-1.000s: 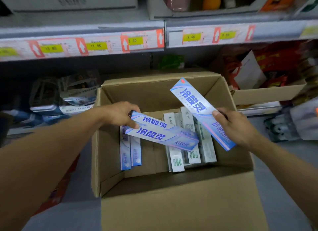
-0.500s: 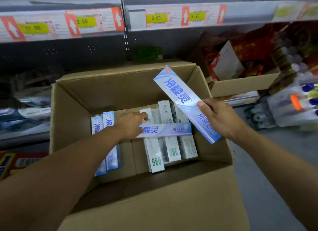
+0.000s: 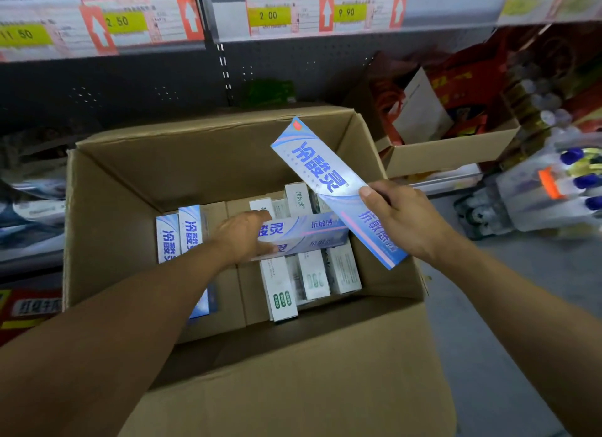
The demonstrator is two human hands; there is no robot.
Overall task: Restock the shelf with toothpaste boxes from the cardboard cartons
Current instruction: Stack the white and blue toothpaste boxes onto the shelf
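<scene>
An open carton (image 3: pixel 202 162) sits below a shelf edge (image 3: pixel 358 9) that carries yellow price tags. Its far wall and right wall stand upright, the near flap (image 3: pixel 293 387) folds out toward the viewer, and the upper part of the inside is bare cardboard with free room above the stock.

The right hand (image 3: pixel 404 221) grips a blue box (image 3: pixel 329 182) near its lower half, thumb on the printed face and fingers curled behind. This box is above the carton's right side, clear of the stock below. Its long axis runs diagonally, the top end pointing up and left toward the far wall, the lower end crossing over the right wall's rim.

The left hand (image 3: pixel 244 237) reaches down into the carton and holds a second blue box (image 3: pixel 309 234) at its left end, fingers curled over the top edge and thumb along the bottom. That box lies roughly level, long axis left to right, its right end passing under the raised box. It lies across the white boxes (image 3: pixel 309 273), which are packed side by side with long axes running from the viewer toward the far wall.

Two more blue boxes (image 3: pixel 182 234) stand against each other on the left, partly hidden by the left forearm. Between them and the white boxes the carton floor is bare.

To the right, a smaller carton (image 3: pixel 449 153) and bottles (image 3: pixel 553 189) crowd the floor beside the right wall.
</scene>
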